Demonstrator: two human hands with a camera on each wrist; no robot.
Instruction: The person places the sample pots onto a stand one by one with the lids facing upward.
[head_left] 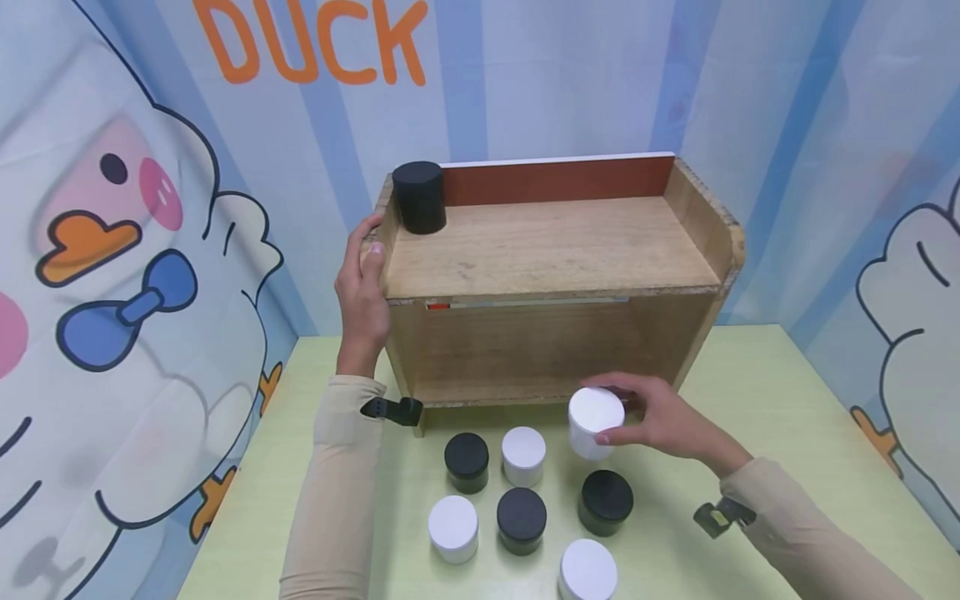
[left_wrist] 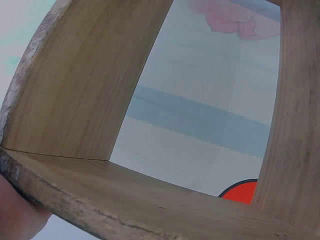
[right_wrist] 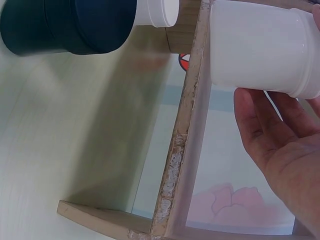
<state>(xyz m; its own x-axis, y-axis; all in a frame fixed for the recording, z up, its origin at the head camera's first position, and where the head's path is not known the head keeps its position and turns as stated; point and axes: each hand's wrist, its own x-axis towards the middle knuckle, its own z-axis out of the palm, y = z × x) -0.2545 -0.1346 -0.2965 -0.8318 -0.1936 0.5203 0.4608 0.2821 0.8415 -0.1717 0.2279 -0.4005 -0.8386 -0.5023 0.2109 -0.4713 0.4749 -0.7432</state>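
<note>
One white jar | in right hand | between thumb and fingers

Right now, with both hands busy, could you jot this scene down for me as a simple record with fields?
Left hand: holds the left side of the wooden shelf
Right hand: grips a white jar
Top board: one black jar, at its left end
Table: three black jars and three white jars, in front of the shelf
Backdrop: blue-striped
</note>
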